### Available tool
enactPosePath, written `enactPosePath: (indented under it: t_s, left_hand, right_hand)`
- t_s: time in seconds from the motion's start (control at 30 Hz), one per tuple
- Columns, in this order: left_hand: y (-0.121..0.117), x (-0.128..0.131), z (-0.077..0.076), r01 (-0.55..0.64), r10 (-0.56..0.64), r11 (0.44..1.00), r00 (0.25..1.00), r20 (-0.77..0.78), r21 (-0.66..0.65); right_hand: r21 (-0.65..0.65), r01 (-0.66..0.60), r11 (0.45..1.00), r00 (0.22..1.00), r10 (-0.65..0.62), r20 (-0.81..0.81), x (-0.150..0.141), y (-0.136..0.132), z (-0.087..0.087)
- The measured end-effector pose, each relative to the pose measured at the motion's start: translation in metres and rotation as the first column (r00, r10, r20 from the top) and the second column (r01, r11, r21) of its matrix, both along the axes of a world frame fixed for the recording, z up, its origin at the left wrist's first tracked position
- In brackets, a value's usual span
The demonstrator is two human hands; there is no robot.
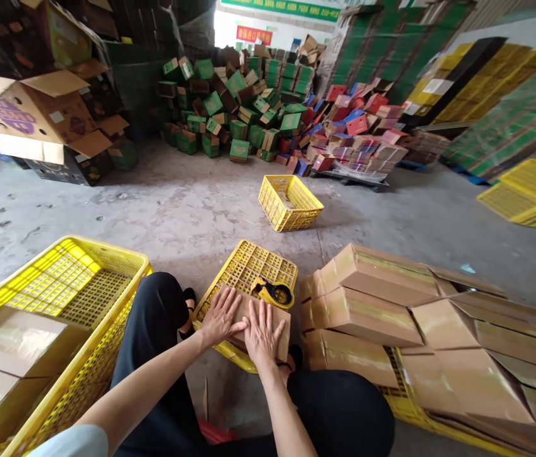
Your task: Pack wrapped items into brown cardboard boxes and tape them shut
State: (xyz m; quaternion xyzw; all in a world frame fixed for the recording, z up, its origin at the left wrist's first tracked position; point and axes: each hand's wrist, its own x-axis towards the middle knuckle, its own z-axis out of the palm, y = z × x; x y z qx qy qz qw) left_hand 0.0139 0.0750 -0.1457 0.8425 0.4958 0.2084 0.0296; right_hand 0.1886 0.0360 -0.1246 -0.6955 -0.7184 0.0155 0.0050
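Observation:
Between my knees, an upturned yellow plastic crate [243, 260] serves as a surface. A small brown cardboard box [283, 346] lies on it, near the side closest to me. My left hand [222, 315] rests flat on the left part of the box, fingers spread. Beside it, my right hand [262, 330] presses flat on the right part, its fingers also stretched out. The two thumbs meet or nearly meet. Just past my fingertips a yellow and black tape dispenser [274, 293] lies on the crate, touching or close to the box's far edge.
On the left stands a large yellow crate [75, 254] holding taped cartons [8, 339]. Brown cartons [382, 317] are stacked at my right. A smaller yellow basket [291, 200] sits ahead on the floor. Farther back lie heaps of green boxes [239, 149] and red boxes [356, 125].

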Motion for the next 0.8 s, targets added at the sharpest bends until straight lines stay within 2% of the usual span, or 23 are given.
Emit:
enactPosePath:
  t_s: [0.17,0.37,0.47,0.57,0.63,0.7,0.73,0.8]
  left_hand:
    - [-0.001,0.001,0.0,-0.011,0.012,0.999,0.999,-0.039,0.039]
    - [-0.022,0.007,-0.003,0.04,-0.038,0.998,0.998,-0.046,0.054]
    - [-0.022,0.01,-0.002,0.041,-0.041,0.999,0.999,-0.032,0.007]
    - [-0.018,0.007,0.001,0.063,-0.063,0.997,0.998,-0.01,-0.053]
    - [-0.018,0.003,0.002,0.075,-0.073,0.995,0.997,0.03,-0.066]
    - [-0.022,-0.002,0.0,0.039,-0.032,0.997,0.994,0.102,-0.07]
    - [-0.024,-0.004,-0.002,-0.01,0.022,0.996,0.989,0.148,-0.083]
    - [-0.028,-0.007,-0.007,-0.126,0.16,0.98,0.959,0.234,-0.153]
  right_hand:
    - [-0.018,0.022,1.0,0.999,-0.022,0.023,-0.004,-0.002,0.011]
    - [0.065,-0.09,0.994,0.995,0.093,-0.047,-0.012,-0.015,0.006]
    - [0.086,-0.102,0.991,0.985,0.113,-0.13,-0.007,-0.011,0.004]
    - [0.134,-0.099,0.986,0.944,0.136,-0.3,0.013,-0.006,0.002]
    - [0.189,-0.022,0.982,0.898,0.103,-0.428,0.034,-0.008,0.0]
    - [0.214,0.146,0.966,0.849,-0.012,-0.529,0.058,-0.016,-0.004]
    - [0.19,0.255,0.948,0.808,-0.101,-0.581,0.068,-0.021,-0.007]
    - [0.048,0.426,0.903,0.689,-0.29,-0.665,0.083,-0.03,-0.013]
